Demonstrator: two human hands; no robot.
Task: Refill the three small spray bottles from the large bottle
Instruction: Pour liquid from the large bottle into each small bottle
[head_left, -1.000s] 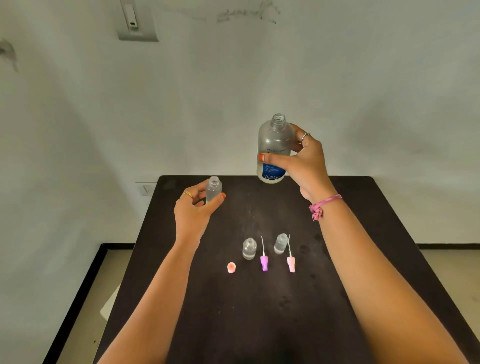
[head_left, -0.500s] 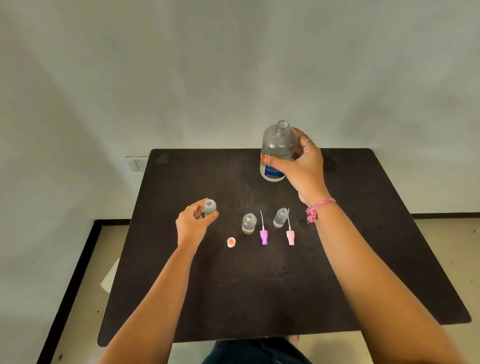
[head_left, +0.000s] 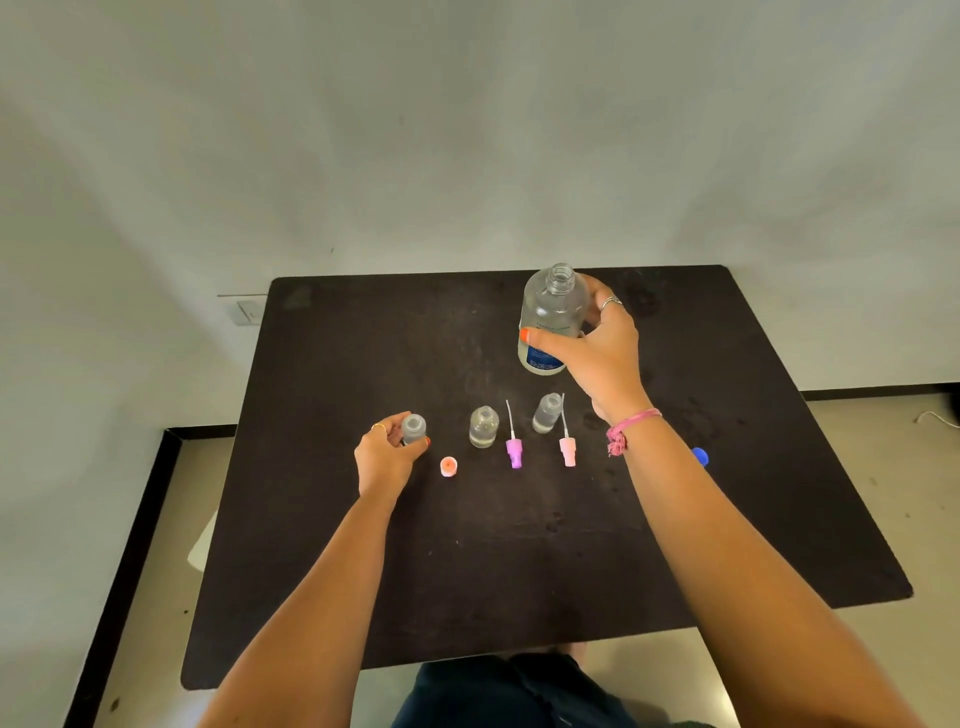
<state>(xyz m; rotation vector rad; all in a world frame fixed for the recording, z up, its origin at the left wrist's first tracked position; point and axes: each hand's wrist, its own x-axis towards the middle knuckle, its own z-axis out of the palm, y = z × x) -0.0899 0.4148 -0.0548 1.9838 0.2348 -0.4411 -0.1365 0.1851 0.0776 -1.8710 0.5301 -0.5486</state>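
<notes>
My right hand (head_left: 597, 353) grips the large clear bottle (head_left: 550, 312), uncapped and upright, with a blue label, at the far middle of the dark table (head_left: 363, 571). My left hand (head_left: 387, 457) holds a small uncapped spray bottle (head_left: 414, 429) upright at the table surface. Two more small open bottles stand to its right: one in the middle (head_left: 483, 427), one further right (head_left: 546, 413). Beside them lie a purple spray head (head_left: 514, 449) and a pink spray head (head_left: 567, 449), each with a thin tube. An orange-pink cap (head_left: 448, 466) lies near my left hand.
A blue cap (head_left: 700, 456) lies on the table just right of my right forearm. The table stands against a white wall with a socket (head_left: 249, 312) at the left. Floor shows on both sides, with a white cable (head_left: 935, 418) at far right.
Both hands have come down. The small bottle in my left hand went from raised to table level, and the large bottle sank toward the table. The camera tilted downward.
</notes>
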